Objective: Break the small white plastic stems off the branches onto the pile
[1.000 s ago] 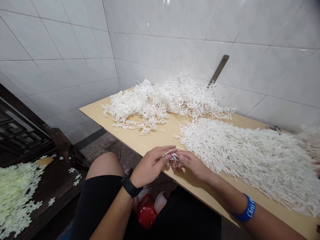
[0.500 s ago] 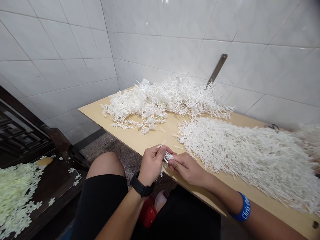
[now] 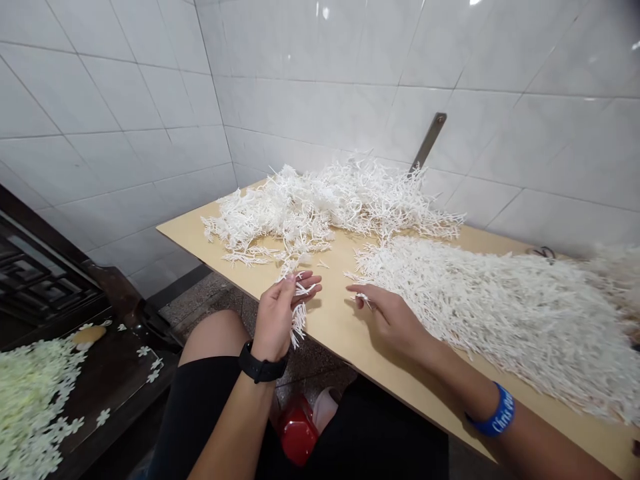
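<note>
The left hand stands on edge, wrist raised, fingers curled around a white branching sprig that hangs down past the palm. Well apart, the right hand reaches forward palm-down, a small white sprig at its fingertips, grip unclear. It sits just beside a combed white pile on a pale wooden board, with a tangled white heap beyond.

Small tiled workroom, handicraft sort: white glazed wall tiles, speckled stone floor, plywood tabletop heaped with white sprigs, pale flower pieces on dark carved wooden furniture.
</note>
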Demonstrator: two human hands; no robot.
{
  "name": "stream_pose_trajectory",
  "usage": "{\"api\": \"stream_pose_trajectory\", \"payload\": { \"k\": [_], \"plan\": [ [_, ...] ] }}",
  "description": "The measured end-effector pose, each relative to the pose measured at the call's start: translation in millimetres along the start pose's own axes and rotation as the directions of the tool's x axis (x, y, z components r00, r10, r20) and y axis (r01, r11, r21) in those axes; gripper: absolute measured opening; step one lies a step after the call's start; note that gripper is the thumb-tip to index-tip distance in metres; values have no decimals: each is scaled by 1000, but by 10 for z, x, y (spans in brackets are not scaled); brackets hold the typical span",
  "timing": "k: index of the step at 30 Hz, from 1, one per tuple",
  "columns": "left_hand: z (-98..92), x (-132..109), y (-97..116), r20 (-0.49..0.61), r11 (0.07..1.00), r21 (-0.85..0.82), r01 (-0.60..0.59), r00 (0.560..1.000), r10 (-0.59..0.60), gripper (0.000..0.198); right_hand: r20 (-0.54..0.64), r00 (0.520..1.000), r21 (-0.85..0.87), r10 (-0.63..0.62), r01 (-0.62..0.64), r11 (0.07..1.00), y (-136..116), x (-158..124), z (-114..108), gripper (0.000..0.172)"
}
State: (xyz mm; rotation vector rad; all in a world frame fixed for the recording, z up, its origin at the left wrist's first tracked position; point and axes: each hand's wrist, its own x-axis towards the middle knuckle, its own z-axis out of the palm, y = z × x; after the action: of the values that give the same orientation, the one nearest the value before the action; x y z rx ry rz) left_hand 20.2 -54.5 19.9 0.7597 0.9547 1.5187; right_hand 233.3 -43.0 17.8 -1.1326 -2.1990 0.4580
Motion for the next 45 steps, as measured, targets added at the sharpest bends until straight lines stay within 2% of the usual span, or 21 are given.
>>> {"api": "stream_pose_trajectory", "payload": {
  "k": [2, 4, 7, 9, 11, 13, 14, 16, 18, 20, 24, 26, 28, 30, 32, 34, 35, 38, 40, 43, 45],
  "plan": [
    [29, -14, -50, 16, 999, -18, 34, 999, -34, 39, -86, 994, -276, -63, 37, 960, 78, -1, -19, 47],
    [19, -2, -79, 33, 998, -16, 54, 998, -54, 39, -109, 989, -440, -95, 37, 897, 138, -4, -37, 61],
    [-10, 13, -97, 63, 997, 7, 78, 995, -78, 43, -127, 989, -517, -76, -1, 856, 186, 1, -55, 76],
    [-14, 9, -107, 70, 997, 32, 71, 995, -73, 46, -201, 975, -500, -93, -20, 866, 180, 4, -55, 75],
    [-5, -7, -118, 90, 998, 43, 52, 994, -55, 47, -304, 940, -415, -152, 13, 910, 129, -1, -47, 60],
    [16, -32, -128, 138, 998, 45, 42, 989, -47, 47, -371, 915, -249, -158, 65, 966, 30, -15, -27, 40],
    [30, -48, -131, 171, 998, 51, 43, 984, -51, 46, -365, 923, -142, -121, 73, 987, -32, -22, -13, 31],
    [62, -84, -135, 243, 995, 85, 51, 967, -71, 45, -263, 965, 76, -7, 28, 997, -159, -32, 22, 18],
    [96, -118, -138, 306, 992, 121, 44, 949, -79, 44, -103, 991, 247, 81, -53, 968, -256, -27, 64, 19],
    [126, -146, -144, 365, 989, 146, 26, 928, -78, 42, 32, 994, 364, 108, -112, 924, -302, -10, 107, 29],
    [178, -185, -179, 463, 974, 228, 3, 879, -111, 43, 140, 986, 402, 87, -137, 906, -290, 17, 162, 40],
    [201, -199, -203, 454, 964, 266, -26, 885, -101, 43, 150, 987, 377, 58, -111, 920, -292, 2, 166, 48],
    [210, -200, -223, 408, 957, 285, -47, 910, -77, 41, 165, 986, 380, 26, -88, 921, -323, -33, 160, 50],
    [190, -174, -229, 293, 965, 262, -13, 954, -67, 40, 187, 981, 410, -46, -35, 912, -374, -78, 152, 50],
    [138, -119, -210, 134, 982, 186, 27, 990, -53, 40, 208, 971, 445, -120, 15, 895, -414, -112, 147, 49],
    [73, -56, -165, 28, 992, 124, 24, 999, -28, 42, 212, 970, 464, -121, 9, 886, -415, -116, 140, 47],
    [45, -31, -139, 24, 993, 112, 19, 999, -22, 42, 203, 975, 463, -88, -16, 886, -397, -104, 134, 47],
    [12, 1, -77, 92, 995, 86, 56, 994, -64, 44, 153, 988, 409, 26, -87, 909, -290, -42, 103, 41],
    [25, -7, -69, 129, 994, 42, 101, 986, -106, 46, 90, 993, 306, 71, -95, 947, -196, -9, 73, 35],
    [48, -28, -90, 138, 991, -2, 137, 981, -135, 46, -84, 992, 6, 97, -97, 995, -43, 0, 18, 26],
    [52, -38, -105, 143, 989, -16, 146, 980, -142, 47, -168, 983, -247, 75, -115, 962, 49, -8, -24, 34]
  ]
}}
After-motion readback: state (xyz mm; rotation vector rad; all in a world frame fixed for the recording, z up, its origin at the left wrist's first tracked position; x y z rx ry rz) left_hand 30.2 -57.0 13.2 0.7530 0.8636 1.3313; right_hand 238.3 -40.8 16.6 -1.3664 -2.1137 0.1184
